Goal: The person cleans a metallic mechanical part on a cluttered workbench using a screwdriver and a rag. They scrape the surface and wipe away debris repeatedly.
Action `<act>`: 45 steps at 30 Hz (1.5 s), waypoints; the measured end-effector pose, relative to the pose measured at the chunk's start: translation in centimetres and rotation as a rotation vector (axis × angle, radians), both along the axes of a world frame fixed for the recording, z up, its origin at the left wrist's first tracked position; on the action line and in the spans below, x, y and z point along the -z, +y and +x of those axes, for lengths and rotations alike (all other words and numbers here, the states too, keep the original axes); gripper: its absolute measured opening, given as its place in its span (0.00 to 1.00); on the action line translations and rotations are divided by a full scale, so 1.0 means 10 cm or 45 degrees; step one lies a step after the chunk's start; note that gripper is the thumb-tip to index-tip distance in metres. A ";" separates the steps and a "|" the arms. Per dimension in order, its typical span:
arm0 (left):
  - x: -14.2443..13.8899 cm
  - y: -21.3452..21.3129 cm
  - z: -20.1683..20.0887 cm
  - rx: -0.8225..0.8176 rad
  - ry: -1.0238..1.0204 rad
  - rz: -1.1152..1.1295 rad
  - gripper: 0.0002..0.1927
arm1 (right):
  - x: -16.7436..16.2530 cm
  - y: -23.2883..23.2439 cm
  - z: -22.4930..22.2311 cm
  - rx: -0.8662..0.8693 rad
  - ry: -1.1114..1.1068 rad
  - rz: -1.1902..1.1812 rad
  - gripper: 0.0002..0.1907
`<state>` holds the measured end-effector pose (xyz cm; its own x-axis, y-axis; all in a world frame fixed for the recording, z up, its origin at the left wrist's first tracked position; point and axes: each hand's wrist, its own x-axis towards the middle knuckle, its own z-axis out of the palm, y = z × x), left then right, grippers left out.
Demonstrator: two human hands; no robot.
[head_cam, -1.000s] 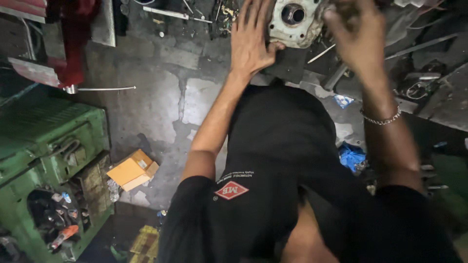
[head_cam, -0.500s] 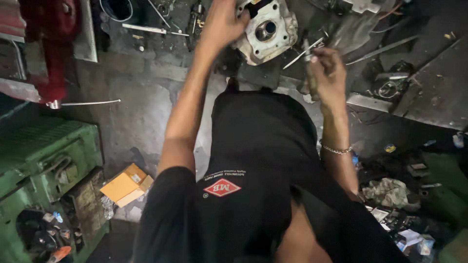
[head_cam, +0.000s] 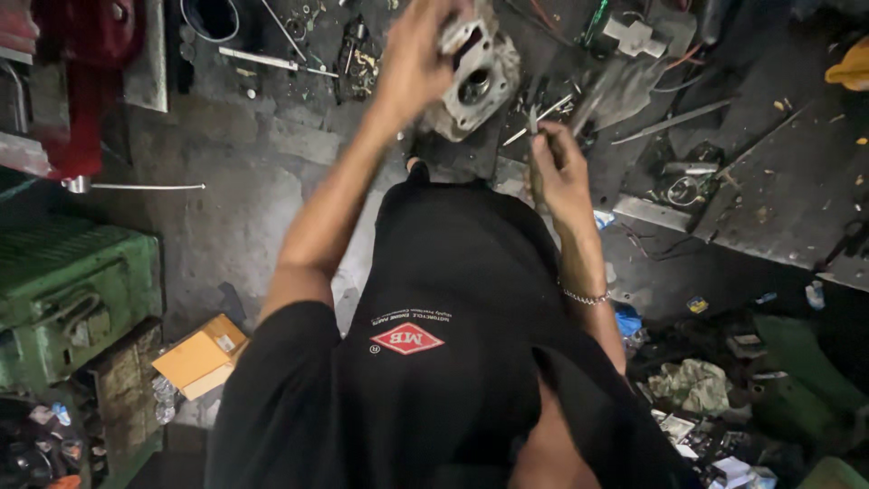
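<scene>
The left hand [head_cam: 412, 59] is clamped on a grey engine casting [head_cam: 475, 77], steadying it on the floor. Just right and below, the right hand [head_cam: 561, 167] is closed round a thin tool [head_cam: 536, 149], tip near the casting's bore; working there would call for a firm hold.

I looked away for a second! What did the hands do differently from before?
The right hand let go of the grey metal engine part, dropped lower and now pinches a thin tool. The left hand stayed on the part. The orange box stayed on the floor.
</scene>
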<state>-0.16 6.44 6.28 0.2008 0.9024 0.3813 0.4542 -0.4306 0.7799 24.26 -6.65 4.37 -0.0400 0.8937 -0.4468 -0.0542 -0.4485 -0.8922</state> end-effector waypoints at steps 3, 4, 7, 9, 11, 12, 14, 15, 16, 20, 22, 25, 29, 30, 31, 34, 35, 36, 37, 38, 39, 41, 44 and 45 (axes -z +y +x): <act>-0.12 -0.52 0.13 -0.268 0.343 0.141 0.27 | 0.08 -0.01 0.04 -0.174 -0.073 0.042 0.12; -0.13 -0.59 0.13 -0.354 0.490 0.210 0.25 | 0.10 -0.01 0.03 -0.260 -0.096 0.054 0.12; -0.09 -0.58 -0.04 -0.257 0.434 0.006 0.31 | 0.17 0.08 -0.06 -0.422 -0.304 0.171 0.13; -0.02 -0.51 -0.10 -0.334 0.460 -0.038 0.31 | 0.20 0.19 -0.16 -0.460 -0.440 0.147 0.12; 0.05 -0.49 -0.15 -0.374 0.425 -0.050 0.32 | 0.20 0.34 -0.28 -0.502 -0.563 0.378 0.12; 0.08 -0.48 -0.16 -0.374 0.379 -0.041 0.32 | 0.19 0.42 -0.32 -0.523 -0.609 0.621 0.13; 0.12 -0.51 -0.17 -0.380 0.346 -0.032 0.32 | 0.16 0.57 -0.40 -0.642 -0.643 0.881 0.14; 0.14 -0.51 -0.16 -0.386 0.365 -0.030 0.32 | 0.14 0.64 -0.43 -0.734 -0.633 0.900 0.14; 0.15 -0.52 -0.16 -0.387 0.388 -0.022 0.32 | 0.12 0.69 -0.45 -0.817 -0.621 0.923 0.15; 0.15 -0.54 -0.14 -0.384 0.327 -0.008 0.31 | 0.06 0.79 -0.47 -0.628 -0.964 0.651 0.16; 0.13 -0.55 -0.11 -0.400 0.351 -0.028 0.31 | 0.06 0.78 -0.46 -0.831 -0.833 0.629 0.18; 0.10 -0.56 -0.04 -0.371 0.438 -0.007 0.31 | 0.08 0.75 -0.44 -0.630 -0.943 0.795 0.14; 0.07 -0.59 -0.02 -0.370 0.403 -0.034 0.29 | 0.09 0.73 -0.41 -0.786 -0.833 0.618 0.14; 0.07 -0.60 -0.02 -0.371 0.395 -0.032 0.29 | 0.08 0.73 -0.40 -0.773 -0.816 0.593 0.15; 0.06 -0.59 -0.03 -0.369 0.382 -0.023 0.29 | 0.08 0.73 -0.40 -0.756 -0.805 0.572 0.15; 0.06 -0.59 -0.04 -0.347 0.369 -0.032 0.27 | 0.08 0.75 -0.38 -0.811 -0.851 0.609 0.15; 0.06 -0.59 -0.04 -0.353 0.378 -0.016 0.27 | 0.07 0.75 -0.38 -0.823 -0.833 0.549 0.15; 0.07 -0.59 -0.04 -0.354 0.387 0.002 0.26 | 0.08 0.75 -0.38 -0.831 -0.815 0.489 0.16; 0.07 -0.59 -0.05 -0.354 0.393 0.028 0.26 | 0.08 0.75 -0.38 -0.834 -0.801 0.435 0.16; 0.07 -0.59 -0.05 -0.348 0.381 0.022 0.26 | 0.08 0.75 -0.38 -0.840 -0.837 0.453 0.17; 0.07 -0.59 -0.06 -0.336 0.368 0.007 0.27 | 0.08 0.74 -0.38 -0.845 -0.873 0.459 0.18; 0.07 -0.59 -0.05 -0.322 0.359 -0.031 0.27 | 0.08 0.73 -0.38 -0.809 -0.943 0.590 0.19; 0.06 -0.58 -0.05 -0.343 0.391 -0.051 0.28 | 0.06 0.73 -0.39 -0.760 -0.900 0.730 0.19; 0.05 -0.58 -0.05 -0.346 0.380 -0.047 0.28 | 0.05 0.74 -0.40 -0.798 -0.826 0.585 0.18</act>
